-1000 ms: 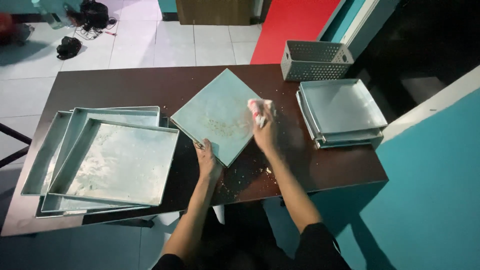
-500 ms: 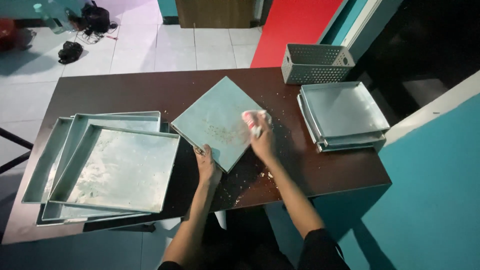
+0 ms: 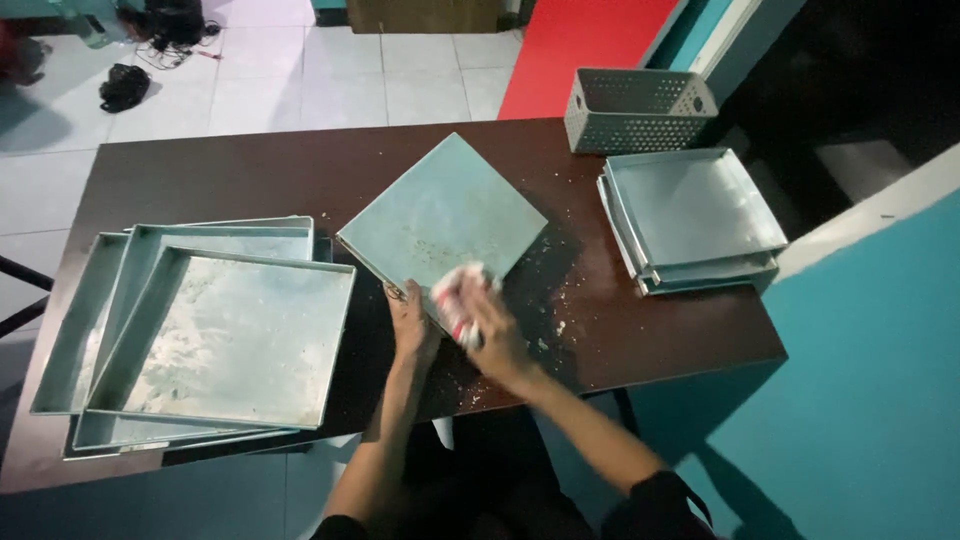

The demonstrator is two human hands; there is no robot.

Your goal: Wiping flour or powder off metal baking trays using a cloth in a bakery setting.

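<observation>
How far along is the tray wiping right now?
Done: clean-looking square metal trays stacked at right. In hand: left hand steadies the upturned square metal tray while right hand rubs it with a white-and-red cloth. Left: smeared metal trays piled at left, plus crumbs on the brown table.

trays: left stack (image 3: 215,335) 3; right stack (image 3: 690,215) 3; upturned tray (image 3: 440,215) 1 | basket (image 3: 638,108) 1

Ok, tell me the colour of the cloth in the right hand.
The cloth under the right hand is white with red, clearest in the head view.
</observation>
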